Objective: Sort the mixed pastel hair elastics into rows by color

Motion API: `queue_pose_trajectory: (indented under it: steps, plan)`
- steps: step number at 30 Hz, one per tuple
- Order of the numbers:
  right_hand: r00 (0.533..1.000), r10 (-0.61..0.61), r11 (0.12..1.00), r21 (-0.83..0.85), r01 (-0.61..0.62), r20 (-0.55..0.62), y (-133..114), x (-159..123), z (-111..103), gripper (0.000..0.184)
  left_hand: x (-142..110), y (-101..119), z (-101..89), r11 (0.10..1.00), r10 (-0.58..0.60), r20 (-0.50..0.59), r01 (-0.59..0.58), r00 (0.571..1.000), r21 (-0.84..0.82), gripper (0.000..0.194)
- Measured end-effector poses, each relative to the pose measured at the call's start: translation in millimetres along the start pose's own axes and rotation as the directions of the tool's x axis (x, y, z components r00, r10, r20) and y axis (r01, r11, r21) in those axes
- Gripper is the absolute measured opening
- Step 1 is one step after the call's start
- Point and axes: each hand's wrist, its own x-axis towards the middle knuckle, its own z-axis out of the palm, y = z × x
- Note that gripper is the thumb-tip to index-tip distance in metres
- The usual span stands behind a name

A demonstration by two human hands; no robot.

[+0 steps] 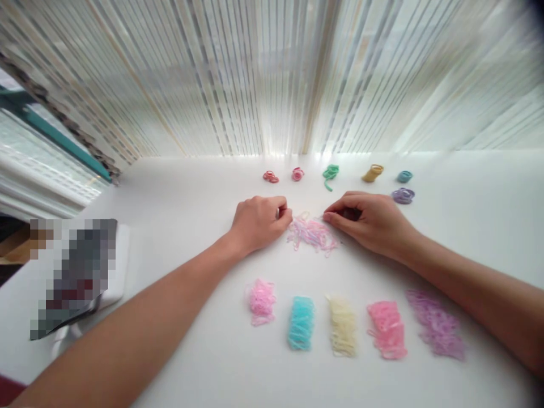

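A loose, mixed pile of pastel rubber bands [312, 233], mostly pink and lilac, lies on the white table between my hands. At its left edge is my left hand [264, 221], with thumb and forefinger pinched together. My right hand [368, 218] rests at the pile's right side, its thumb and forefinger also closed in a pinch. What either pinch holds is too small and blurred to make out. Nearer to me are sorted heaps of bands: light pink [261, 302], blue [301, 323], pale yellow [342, 327], coral pink [387, 330] and purple [437, 324].
Along the back lie small coiled bundles: red [271, 177], pinkish red [297, 174], green [330, 175], mustard [373, 173], teal [404, 176] and violet [403, 195]. A striped curtain [238, 79] hangs behind the table [178, 195]. A pixelated device on a stand [80, 272] is at left.
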Motion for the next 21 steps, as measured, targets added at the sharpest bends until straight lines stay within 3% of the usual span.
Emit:
queue_pose_trajectory:
  steps: [13,21]
  plan:
    - [1.0,0.017,0.995,0.099,-0.015,-0.017,-4.3,2.8,-0.8,0.015,3.5,1.1,-4.9,0.998,-0.025,0.02,0.023,0.999,0.064,0.033]
    - [0.999,0.013,0.993,0.116,-0.018,0.041,-2.1,8.5,-1.4,0.009,8.4,0.7,-6.6,0.983,-0.08,0.036,0.073,0.996,0.167,0.039]
